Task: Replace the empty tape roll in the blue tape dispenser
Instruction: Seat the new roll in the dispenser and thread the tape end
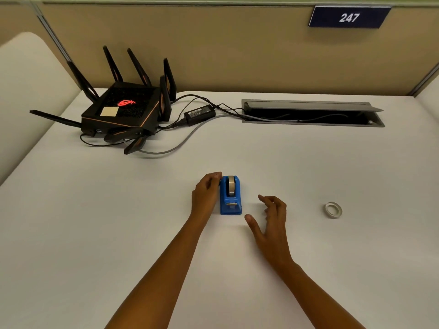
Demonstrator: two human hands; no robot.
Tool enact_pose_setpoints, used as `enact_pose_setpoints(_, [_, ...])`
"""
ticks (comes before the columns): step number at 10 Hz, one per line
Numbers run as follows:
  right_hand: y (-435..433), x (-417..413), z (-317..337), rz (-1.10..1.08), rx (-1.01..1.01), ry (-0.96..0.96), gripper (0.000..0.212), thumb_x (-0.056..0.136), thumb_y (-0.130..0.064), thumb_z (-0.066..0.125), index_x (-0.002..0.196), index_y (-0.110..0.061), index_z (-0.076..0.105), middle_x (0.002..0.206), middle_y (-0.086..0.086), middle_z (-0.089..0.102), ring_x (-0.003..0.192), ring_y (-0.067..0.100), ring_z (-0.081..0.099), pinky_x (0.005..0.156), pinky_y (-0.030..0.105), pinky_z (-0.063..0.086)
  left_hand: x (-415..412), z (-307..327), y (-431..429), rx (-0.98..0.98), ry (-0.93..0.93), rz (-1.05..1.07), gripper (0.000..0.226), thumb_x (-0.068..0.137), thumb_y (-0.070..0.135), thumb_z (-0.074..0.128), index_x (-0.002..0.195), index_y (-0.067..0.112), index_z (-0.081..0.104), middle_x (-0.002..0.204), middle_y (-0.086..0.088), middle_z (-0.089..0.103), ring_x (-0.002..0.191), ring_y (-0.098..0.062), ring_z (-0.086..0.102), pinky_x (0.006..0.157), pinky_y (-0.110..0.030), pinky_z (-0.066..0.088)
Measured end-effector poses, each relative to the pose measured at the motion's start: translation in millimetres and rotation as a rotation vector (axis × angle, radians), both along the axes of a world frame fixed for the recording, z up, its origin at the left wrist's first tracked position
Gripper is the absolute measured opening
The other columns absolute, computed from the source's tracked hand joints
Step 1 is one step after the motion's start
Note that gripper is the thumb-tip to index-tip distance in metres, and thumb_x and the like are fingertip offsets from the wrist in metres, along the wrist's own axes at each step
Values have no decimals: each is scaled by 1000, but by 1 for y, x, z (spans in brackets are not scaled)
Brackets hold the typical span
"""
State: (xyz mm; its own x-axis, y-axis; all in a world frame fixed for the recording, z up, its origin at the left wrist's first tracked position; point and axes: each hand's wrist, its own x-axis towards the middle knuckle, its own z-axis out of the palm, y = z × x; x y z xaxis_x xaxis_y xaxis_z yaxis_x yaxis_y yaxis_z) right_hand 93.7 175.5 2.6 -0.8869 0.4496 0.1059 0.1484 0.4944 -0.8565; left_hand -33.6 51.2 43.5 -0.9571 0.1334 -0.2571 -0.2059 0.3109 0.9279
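Note:
The blue tape dispenser (231,198) stands on the white desk (142,222) with a greyish roll (231,185) seated in its top. My left hand (206,193) rests against the dispenser's left side, its fingertips curled at the upper left edge near the roll's hub. To the right of the dispenser my right hand (270,219) hovers with fingers spread and nothing in it, not touching the dispenser. A second, pale tape ring (333,210) lies flat on the desk further right.
A black router (123,108) with several antennas sits at the back left, with a power brick (200,114) and cables running to an open cable hatch (311,112) at the back. A beige partition with a "247" sign (348,17) stands behind.

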Motion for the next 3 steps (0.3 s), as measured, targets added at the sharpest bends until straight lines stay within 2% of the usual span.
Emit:
enact_pose_setpoints(1, [0,3,-2,-23,7,11,43,88,-30,59,128,-20,45,127,-2,39,114,22,47,100,40,45,15,-6,-12,52,34,86,29,96,26,40,112,16,61,112,-3,67,99,-12,62,88,-23,45])
enact_pose_setpoints(2, [0,9,-4,-22,69,-4,26,96,-16,48,122,-17,50,123,0,44,115,19,46,101,39,43,40,-15,-33,-12,134,61,24,96,20,42,106,15,63,104,0,69,96,-10,63,84,-9,46])
enact_pose_setpoints(3, [0,9,-6,-27,98,-6,23,96,-14,45,118,-17,51,118,-1,47,113,16,46,97,26,38,58,-23,-45,-57,254,81,20,94,15,46,104,14,63,104,-2,68,98,-11,62,86,-10,45])
